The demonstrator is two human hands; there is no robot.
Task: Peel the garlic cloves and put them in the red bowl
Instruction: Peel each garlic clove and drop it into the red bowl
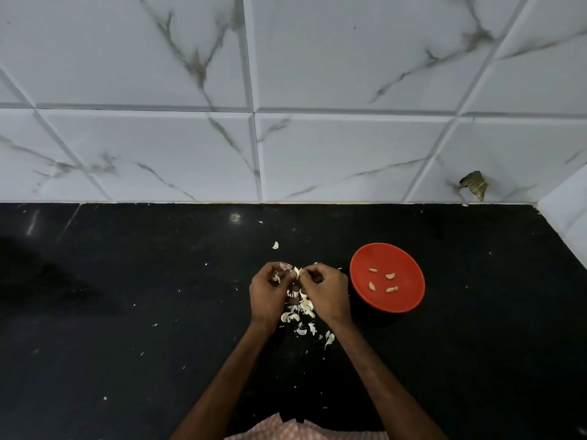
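White tiles (190, 154) with grey veins back a black surface (127, 312), and your two hands meet near the middle of it. Your left hand (270, 292) and right hand (325, 292) are both curled, fingertips drawn together, pinching a pale garlic clove (297, 273) between them, lifted above the surface. A pinkish bit of garlic shows at the top of your left hand's fingers; you cannot tell from this view whether it is skin or another clove.

Directly under and just behind your hands lies a scatter of papery skins (305, 308), trailing back toward your wrists. One small white piece (275, 245) sits alone a little beyond your hands, toward the wall.

Just to the right of your right hand stands the red bowl (409, 300), upright on the surface, with four peeled cloves (390, 276) lying apart on its bottom.

Low on the tiles at the far right there is a brown chipped patch (475, 184). Checked cloth (286, 431) shows at the bottom edge between your forearms.
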